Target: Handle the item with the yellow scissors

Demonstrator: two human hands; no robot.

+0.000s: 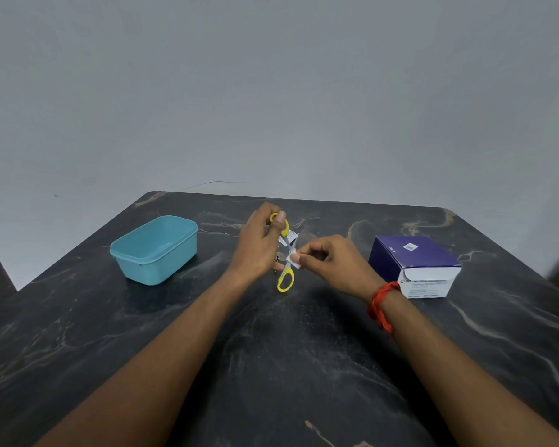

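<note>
My left hand (259, 245) grips a pair of yellow-handled scissors (285, 279) above the middle of the dark marble table (271, 350); the thumb goes through the upper loop and the lower loop hangs free below the hand. My right hand (328, 262) pinches a small white packet (293, 259) between thumb and fingertips, right at the scissor blades. A second white scrap (291, 236) shows just above it beside the blades. A red thread band (381, 301) circles my right wrist.
An open light-blue plastic tub (155, 250) stands to the left of my hands. A purple and white cardboard box (415, 266) stands to the right. A plain grey wall rises behind the table's far edge.
</note>
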